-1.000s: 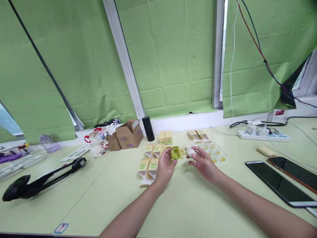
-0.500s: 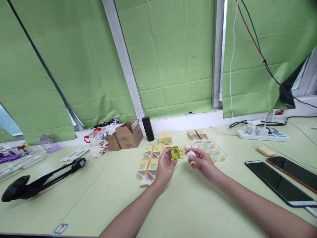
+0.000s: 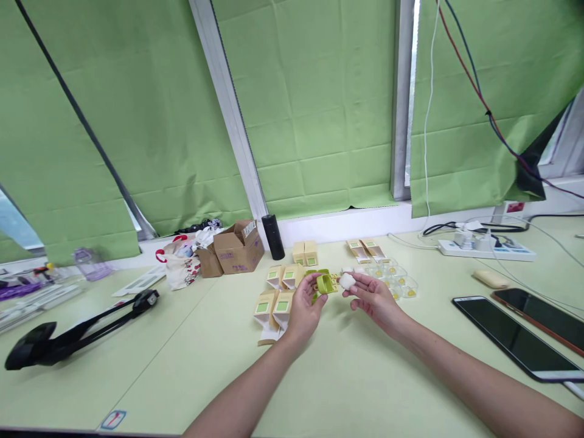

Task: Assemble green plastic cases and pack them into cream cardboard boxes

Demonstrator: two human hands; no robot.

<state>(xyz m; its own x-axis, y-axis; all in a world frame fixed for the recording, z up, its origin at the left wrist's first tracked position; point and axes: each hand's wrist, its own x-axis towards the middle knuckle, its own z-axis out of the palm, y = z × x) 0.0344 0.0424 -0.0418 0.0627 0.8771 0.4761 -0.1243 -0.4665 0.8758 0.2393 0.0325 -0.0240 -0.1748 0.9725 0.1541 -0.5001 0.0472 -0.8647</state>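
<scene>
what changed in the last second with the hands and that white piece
The right hand carried the small white piece leftward, up to the green holder in the left hand; whether they touch is unclear. Both grips stayed as they were, and so did the small boxes.

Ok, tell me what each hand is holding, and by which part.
Left hand: small green plastic piece, pinched at its near edge. Right hand: small white rounded object, held at its underside by the fingertips.
</scene>
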